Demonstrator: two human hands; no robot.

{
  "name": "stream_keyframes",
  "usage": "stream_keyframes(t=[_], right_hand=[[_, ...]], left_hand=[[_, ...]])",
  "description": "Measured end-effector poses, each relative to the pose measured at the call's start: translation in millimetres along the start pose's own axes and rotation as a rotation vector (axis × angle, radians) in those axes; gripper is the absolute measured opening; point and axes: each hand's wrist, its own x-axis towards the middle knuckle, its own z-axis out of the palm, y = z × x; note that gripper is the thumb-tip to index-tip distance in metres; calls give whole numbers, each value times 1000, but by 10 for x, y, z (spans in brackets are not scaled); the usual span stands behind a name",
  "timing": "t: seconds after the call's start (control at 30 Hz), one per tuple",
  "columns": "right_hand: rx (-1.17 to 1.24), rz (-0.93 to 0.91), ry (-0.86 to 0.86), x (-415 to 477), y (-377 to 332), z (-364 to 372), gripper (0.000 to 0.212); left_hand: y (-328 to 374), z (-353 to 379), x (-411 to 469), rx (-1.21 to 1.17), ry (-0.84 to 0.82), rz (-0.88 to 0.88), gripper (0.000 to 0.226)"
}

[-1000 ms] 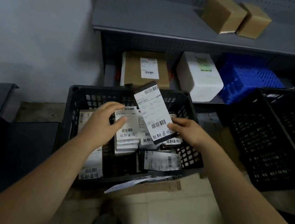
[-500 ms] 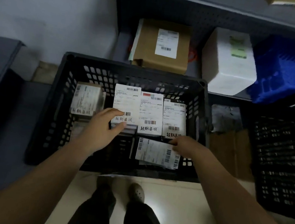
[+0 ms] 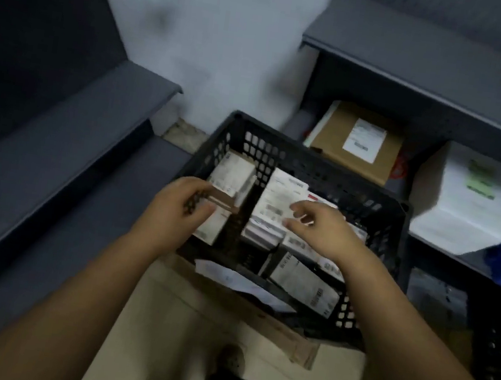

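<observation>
Your left hand (image 3: pixel 180 209) is gripping a brown-edged parcel (image 3: pixel 226 204) in the crate (image 3: pixel 310 166); your right hand (image 3: pixel 324 229), beside it, is hovering loosely open; most parcels (image 3: pixel 276 206) are seemingly waiting

Dim light. Beyond the left grip (image 3: pixel 175 211) rises a pale wall (image 3: pixel 218 40); grey shelving (image 3: pixel 420 68) to its right, dark grey shelves (image 3: pixel 73 132) to its left, beige floor tiles (image 3: pixel 178 324) beneath.
</observation>
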Motion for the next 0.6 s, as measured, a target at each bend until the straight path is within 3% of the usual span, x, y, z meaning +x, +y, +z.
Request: stream_keyframes(t=[0.23, 0.47, 0.6], right_hand=[[-37, -484, -5, -152, -1942, 748, 41], [-99, -750, -201, -697, -3430, 2173, 42], [-96, -809, -298, -819, -3949, 2851, 39]], left_hand=[[-522, -1432, -1104, 146, 299, -76, 39], [-1394, -2504, -2837, 185, 555, -275, 40], [-1817, -2794, -3463, 166, 668, -420, 40]])
